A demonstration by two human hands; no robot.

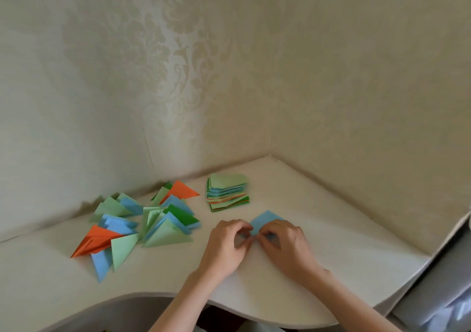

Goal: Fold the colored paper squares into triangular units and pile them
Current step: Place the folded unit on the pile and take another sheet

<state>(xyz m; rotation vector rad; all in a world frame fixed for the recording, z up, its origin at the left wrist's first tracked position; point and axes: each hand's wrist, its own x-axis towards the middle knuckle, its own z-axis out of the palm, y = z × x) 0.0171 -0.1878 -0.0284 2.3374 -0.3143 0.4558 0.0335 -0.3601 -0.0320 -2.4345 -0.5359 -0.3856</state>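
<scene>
A light blue paper square [265,220] lies on the white desk [318,242], its far corner pointing away from me. My left hand [225,245] and my right hand [283,243] both pinch its near part with curled fingers, which hide the fold. A loose pile of folded triangular units [142,224] in pale green, blue, dark green and orange spreads over the desk to the left. A neat stack of unfolded paper squares [227,192], pale green on top, stands just beyond my hands.
The desk sits in a corner between two wallpapered walls [178,76]. Its curved front edge [153,297] runs under my forearms. A grey piece of furniture [438,288] stands past the desk's right edge.
</scene>
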